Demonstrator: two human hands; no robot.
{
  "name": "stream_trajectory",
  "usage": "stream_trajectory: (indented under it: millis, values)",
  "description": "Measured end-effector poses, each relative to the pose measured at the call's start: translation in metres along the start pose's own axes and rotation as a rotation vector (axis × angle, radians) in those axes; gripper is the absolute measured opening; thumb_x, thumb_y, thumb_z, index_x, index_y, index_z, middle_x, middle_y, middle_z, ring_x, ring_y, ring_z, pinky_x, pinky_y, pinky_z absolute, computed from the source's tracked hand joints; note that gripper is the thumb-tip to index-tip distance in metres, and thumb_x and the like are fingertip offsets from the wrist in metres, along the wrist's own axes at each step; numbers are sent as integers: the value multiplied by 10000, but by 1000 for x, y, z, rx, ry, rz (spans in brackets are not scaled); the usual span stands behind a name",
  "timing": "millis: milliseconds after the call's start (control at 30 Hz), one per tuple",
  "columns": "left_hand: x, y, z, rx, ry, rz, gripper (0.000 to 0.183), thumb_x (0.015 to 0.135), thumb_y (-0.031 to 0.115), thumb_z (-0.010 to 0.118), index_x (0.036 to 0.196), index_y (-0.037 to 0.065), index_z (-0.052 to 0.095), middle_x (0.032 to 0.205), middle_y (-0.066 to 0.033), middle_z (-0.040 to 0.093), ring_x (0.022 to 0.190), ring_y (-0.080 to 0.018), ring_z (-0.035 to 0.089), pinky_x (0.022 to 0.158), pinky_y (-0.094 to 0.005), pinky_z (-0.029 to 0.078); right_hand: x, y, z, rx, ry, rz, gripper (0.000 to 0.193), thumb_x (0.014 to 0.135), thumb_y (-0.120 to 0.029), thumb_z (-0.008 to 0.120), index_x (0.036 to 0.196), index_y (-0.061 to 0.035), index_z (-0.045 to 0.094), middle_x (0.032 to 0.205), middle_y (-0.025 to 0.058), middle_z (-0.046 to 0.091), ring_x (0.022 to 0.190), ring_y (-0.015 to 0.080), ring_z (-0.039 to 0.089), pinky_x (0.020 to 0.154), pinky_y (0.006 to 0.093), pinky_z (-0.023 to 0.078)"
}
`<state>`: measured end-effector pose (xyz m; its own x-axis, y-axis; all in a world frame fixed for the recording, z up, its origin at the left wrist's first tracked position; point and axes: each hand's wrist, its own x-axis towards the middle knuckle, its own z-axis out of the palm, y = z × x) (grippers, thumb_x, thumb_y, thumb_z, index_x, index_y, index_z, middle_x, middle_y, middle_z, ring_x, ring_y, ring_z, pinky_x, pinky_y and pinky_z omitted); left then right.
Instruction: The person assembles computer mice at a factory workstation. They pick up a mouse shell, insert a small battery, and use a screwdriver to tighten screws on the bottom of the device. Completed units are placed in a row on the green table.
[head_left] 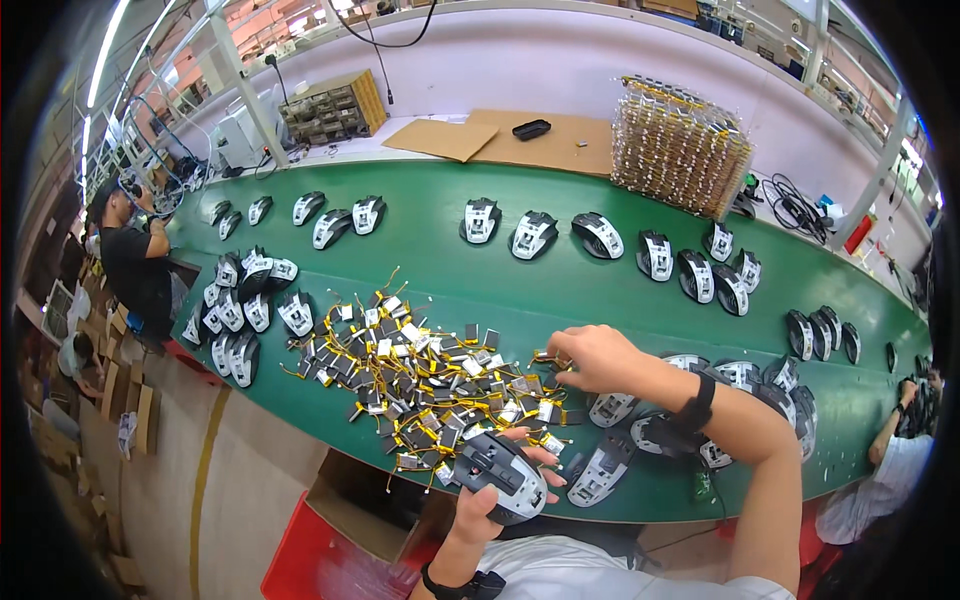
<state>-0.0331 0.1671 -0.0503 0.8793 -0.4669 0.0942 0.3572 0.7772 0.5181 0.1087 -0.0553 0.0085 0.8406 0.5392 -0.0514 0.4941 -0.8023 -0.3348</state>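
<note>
Black-and-white plastic, clamped within the left hand [474, 518]: computer mouse [500, 472], recessed face upward, seemingly for access to the openings. Ahead of that grip and leftward of the right hand [592, 360]: wired pouch batteries [420, 370], heaped loose on the green tabletop [560, 300], likely for quick reach. At the heap's edge, right-hand grip not discernible. Near the right wrist: similar mice [602, 468].

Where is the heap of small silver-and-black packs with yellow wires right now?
In the head view, that heap lies left of centre on the green tabletop, beyond the left hand, with the right hand at its right edge.
</note>
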Motion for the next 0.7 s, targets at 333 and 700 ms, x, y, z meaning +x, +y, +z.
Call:
stream_trajectory:
  millis: [333, 700]
  values:
    - [16, 3, -11, -18, 93, 49, 802, 830, 450, 660, 1431, 50, 310, 1238, -229, 547, 1088, -396, 613, 849, -504, 571, -26, -45, -20, 1015, 466, 82, 196, 851, -3, 667, 1035, 29, 609, 950, 92, 653, 867, 178, 674, 785, 304, 568]
    - [23, -24, 25, 17, -139, -27, 806, 763, 383, 748, 1342, -22, 359, 1245, -231, 498, 1127, -316, 574, 870, -455, 565, -82, -68, 1, 1116, 531, 140, 322, 819, 22, 701, 1115, 21, 575, 960, 75, 650, 888, 132, 640, 804, 265, 519]
